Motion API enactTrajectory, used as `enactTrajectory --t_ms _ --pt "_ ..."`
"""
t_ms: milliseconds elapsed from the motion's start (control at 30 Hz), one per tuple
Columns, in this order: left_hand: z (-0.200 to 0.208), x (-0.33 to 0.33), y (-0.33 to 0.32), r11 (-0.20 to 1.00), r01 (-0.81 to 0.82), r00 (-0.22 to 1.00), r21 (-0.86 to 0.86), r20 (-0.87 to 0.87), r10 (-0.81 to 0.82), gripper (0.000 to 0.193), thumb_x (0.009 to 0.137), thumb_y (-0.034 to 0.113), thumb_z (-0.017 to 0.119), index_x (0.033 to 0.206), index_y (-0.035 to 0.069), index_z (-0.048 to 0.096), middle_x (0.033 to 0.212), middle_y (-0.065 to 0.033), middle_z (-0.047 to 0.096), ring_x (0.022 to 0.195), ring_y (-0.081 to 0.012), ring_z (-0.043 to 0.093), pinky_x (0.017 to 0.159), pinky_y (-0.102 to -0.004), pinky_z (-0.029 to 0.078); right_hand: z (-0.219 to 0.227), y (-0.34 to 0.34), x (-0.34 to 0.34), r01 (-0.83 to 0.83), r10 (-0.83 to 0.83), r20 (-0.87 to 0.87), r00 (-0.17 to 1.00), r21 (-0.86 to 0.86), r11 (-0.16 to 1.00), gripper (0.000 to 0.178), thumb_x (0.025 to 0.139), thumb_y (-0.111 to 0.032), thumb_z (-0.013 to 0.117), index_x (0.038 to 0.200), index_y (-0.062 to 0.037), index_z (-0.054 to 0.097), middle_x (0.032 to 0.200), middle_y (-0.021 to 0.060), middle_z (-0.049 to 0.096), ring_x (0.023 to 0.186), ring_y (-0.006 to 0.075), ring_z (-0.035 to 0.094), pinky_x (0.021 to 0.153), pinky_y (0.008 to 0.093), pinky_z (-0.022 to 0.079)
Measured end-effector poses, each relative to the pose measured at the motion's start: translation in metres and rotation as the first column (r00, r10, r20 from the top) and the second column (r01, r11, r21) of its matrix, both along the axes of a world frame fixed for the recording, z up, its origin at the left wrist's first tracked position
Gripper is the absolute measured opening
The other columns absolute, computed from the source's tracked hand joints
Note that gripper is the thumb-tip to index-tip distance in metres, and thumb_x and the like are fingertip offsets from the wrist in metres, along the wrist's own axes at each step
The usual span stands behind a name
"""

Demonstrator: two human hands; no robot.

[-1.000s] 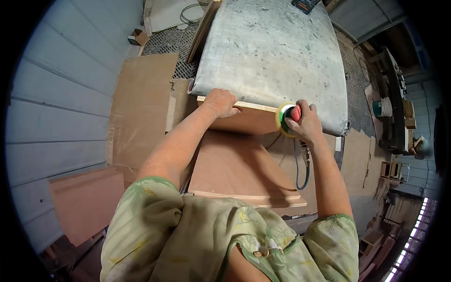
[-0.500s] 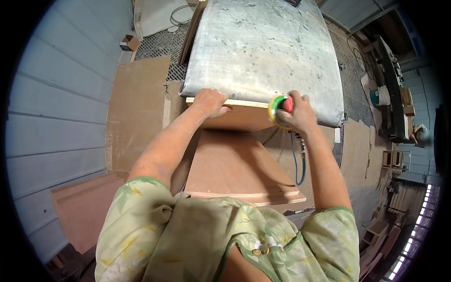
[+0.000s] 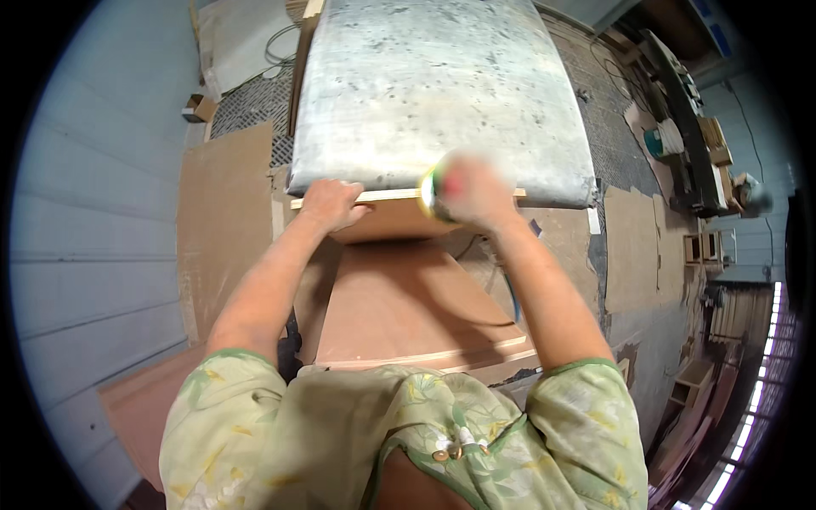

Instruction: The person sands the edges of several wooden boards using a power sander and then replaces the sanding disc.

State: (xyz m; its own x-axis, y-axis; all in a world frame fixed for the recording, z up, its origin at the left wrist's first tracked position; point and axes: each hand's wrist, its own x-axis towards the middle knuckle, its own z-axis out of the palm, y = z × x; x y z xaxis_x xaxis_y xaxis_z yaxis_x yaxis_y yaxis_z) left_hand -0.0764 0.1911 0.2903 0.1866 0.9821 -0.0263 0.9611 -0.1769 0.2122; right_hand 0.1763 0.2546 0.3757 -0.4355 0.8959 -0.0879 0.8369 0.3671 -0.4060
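While the left hand (image 3: 330,204) presses flat on the board edge (image 3: 399,195), the blurred right hand's (image 3: 476,194) grip closes on a sander (image 3: 431,194) beside the grey tabletop (image 3: 442,85).

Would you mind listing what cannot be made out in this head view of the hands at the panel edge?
- Right hand: motion blur smears it, so its grip cannot be judged.
- Green and red tool: blurred and half covered by that hand; its kind is unclear.
- Left hand: fingertips curl over the wooden panel edge, out of sight.
- Panel's near end: hidden behind the person's shirt.
- Shelf items, far right: too small.
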Motion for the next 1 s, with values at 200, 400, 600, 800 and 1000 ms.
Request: enactTrajectory --t_ms 200,400,600,800,1000 --pt "0.011 0.011 0.003 0.995 0.033 0.998 -0.096 -0.056 -0.039 0.042 0.08 0.049 0.059 0.077 0.008 0.06 0.075 -0.0116 0.065 0.075 -0.0294 0.064 0.067 -0.0414 0.049 0.001 0.037 0.09 0.163 -0.172 0.151 0.973 0.07 0.984 0.064 0.064 -0.033 0.074 0.119 -0.0131 0.048 0.106 0.0238 0.052 0.094 0.0381 0.056 0.083 0.0427 0.048" --pt "0.014 0.012 0.002 0.993 0.007 0.996 -0.118 -0.085 -0.017 0.042 0.079 0.049 0.059 0.078 0.008 0.06 0.076 -0.0114 0.066 0.074 -0.029 0.064 0.066 -0.0418 0.05 -0.002 0.027 0.066 0.119 -0.119 0.053 0.991 0.012 0.993 0.064 0.065 -0.031 0.074 0.12 -0.0131 0.047 0.106 0.0224 0.051 0.095 0.0401 0.056 0.084 0.0427 0.047" --pt "0.016 0.012 0.0 0.992 0.025 0.996 -0.127 -0.076 -0.035 0.039 0.08 0.047 0.06 0.079 0.008 0.061 0.076 -0.0111 0.066 0.075 -0.0293 0.064 0.066 -0.0419 0.049 0.022 0.012 0.055 0.087 -0.089 0.087 0.992 0.024 0.996 0.054 0.071 -0.03 0.07 0.117 -0.013 0.049 0.103 0.017 0.053 0.093 0.0363 0.056 0.083 0.0411 0.047" --pt "0.003 0.013 0.002 0.999 0.01 1.0 -0.033 -0.022 -0.011 0.039 0.076 0.047 0.063 0.075 0.008 0.06 0.073 -0.0139 0.064 0.073 -0.0332 0.062 0.065 -0.0446 0.048 0.01 0.011 0.066 0.187 -0.189 0.139 0.972 0.028 0.982 0.058 0.068 -0.029 0.07 0.118 -0.0157 0.046 0.107 0.0196 0.05 0.093 0.0372 0.058 0.081 0.0437 0.049" --pt "0.009 0.01 0.001 1.0 0.009 1.0 0.003 -0.008 -0.009 0.041 0.075 0.048 0.064 0.071 0.008 0.059 0.065 -0.0138 0.062 0.063 -0.0339 0.061 0.059 -0.0454 0.048 -0.015 -0.013 -0.016 -0.139 0.139 -0.016 0.99 -0.032 0.99 0.056 0.067 -0.024 0.071 0.116 -0.0209 0.045 0.109 0.018 0.046 0.088 0.0403 0.06 0.075 0.046 0.052"
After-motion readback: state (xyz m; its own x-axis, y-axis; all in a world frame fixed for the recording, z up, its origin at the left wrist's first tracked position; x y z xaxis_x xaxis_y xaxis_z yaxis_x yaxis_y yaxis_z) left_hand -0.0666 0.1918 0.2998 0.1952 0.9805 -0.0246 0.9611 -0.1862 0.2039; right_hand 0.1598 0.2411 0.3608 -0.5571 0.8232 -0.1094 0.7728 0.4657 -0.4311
